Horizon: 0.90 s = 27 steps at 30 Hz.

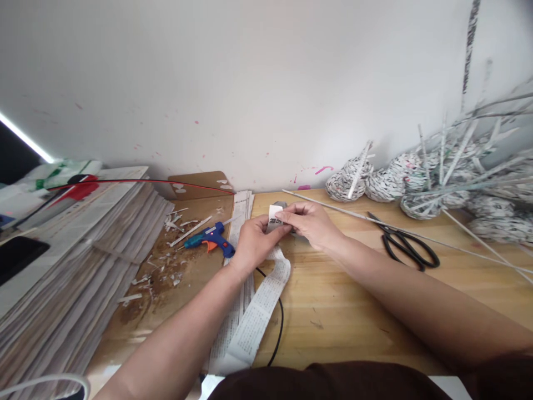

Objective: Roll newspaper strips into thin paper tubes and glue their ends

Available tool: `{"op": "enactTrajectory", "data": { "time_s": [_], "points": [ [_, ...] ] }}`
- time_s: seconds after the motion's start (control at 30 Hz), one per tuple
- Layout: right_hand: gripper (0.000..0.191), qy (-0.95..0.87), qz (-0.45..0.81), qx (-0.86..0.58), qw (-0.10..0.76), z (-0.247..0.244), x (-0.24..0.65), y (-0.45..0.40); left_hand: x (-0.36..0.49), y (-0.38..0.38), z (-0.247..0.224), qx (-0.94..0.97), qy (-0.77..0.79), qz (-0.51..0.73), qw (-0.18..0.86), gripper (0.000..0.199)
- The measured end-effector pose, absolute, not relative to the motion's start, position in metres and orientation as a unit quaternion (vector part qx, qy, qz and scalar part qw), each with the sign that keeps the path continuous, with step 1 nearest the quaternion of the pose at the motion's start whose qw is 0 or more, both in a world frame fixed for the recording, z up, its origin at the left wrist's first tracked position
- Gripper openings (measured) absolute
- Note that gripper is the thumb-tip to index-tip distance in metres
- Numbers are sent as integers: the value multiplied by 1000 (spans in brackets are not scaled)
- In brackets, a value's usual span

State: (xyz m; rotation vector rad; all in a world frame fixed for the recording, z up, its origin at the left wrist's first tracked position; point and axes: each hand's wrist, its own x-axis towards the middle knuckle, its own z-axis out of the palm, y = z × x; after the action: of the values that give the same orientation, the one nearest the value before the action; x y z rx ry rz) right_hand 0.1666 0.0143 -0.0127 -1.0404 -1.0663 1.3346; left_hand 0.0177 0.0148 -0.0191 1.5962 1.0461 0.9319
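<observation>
Both hands meet over the middle of the wooden table, working one long newspaper strip (260, 311). My left hand (257, 239) pinches the strip close to its far end, thumb on top. Opposite it, my right hand (310, 222) grips the same end between thumb and fingertips. From the hands the strip curls down toward me and trails to the table's front edge. Behind the fingers shows a small grey object (280, 204), mostly hidden. A blue glue gun (214, 238) with an orange trigger lies left of my left hand. More flat newspaper strips (240, 216) lie beneath the left wrist.
Black scissors (406, 244) and thin rolled paper sticks (353, 214) lie at right. Woven paper pieces (385, 180) stand against the wall. A tall newspaper stack (95, 244) with a phone (20, 255) fills the left, beside paper scraps (160, 272). A black cable (280, 328) crosses the table.
</observation>
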Motion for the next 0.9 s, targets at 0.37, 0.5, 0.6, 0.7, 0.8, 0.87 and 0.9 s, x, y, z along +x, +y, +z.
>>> {"op": "enactTrajectory", "data": {
  "time_s": [0.37, 0.5, 0.6, 0.7, 0.8, 0.87, 0.9],
  "points": [
    [35, -508, 525, -419, 539, -11, 166, 11, 20, 11, -15, 615, 404, 405, 543, 34],
    [32, -626, 383, -497, 462, -7, 179, 16, 15, 17, -11, 561, 412, 423, 579, 33],
    [35, -755, 245, -515, 324, -7, 193, 22, 14, 22, -16, 520, 417, 436, 604, 36],
    [41, -824, 228, -477, 205, -8, 206, 24, 15, 23, -22, 511, 413, 428, 621, 38],
    [46, -849, 217, -459, 148, -12, 212, 25, 16, 23, -21, 504, 416, 432, 621, 37],
    [41, -851, 182, -473, 138, -18, 211, 26, 16, 22, -18, 489, 418, 444, 624, 36],
    [34, -844, 158, -492, 141, -22, 209, 27, 15, 22, -17, 481, 418, 446, 629, 36]
  ]
}}
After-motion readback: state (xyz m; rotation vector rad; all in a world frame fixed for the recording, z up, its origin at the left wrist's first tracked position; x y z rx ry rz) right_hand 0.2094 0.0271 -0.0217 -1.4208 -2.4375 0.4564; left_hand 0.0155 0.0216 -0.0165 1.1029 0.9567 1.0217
